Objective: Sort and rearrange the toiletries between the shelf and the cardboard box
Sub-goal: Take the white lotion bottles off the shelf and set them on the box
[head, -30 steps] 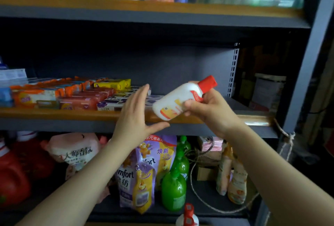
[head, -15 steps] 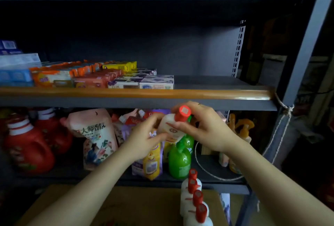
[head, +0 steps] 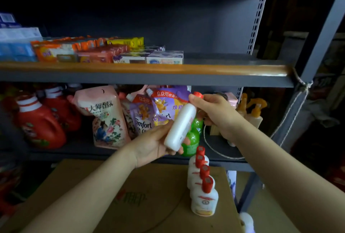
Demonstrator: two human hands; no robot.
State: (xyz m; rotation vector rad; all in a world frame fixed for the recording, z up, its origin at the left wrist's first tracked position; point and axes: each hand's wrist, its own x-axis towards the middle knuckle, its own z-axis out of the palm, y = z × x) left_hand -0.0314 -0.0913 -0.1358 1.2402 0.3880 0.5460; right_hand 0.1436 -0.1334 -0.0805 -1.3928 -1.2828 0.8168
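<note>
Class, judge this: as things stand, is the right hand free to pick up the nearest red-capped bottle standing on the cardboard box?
Probably not yet: the right hand grips the held bottle near its cap. The nearest bottle itself stands unobstructed.

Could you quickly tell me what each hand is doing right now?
Left hand: grips the white bottle at its base.
Right hand: pinches the same bottle near its red cap.

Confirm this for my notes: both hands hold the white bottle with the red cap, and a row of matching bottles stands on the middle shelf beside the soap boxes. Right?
Not quite. Both hands, left and right, do hold the white bottle, but the row of matching bottles stands on the closed cardboard box below, not on the middle shelf. The head view shows it.
</note>
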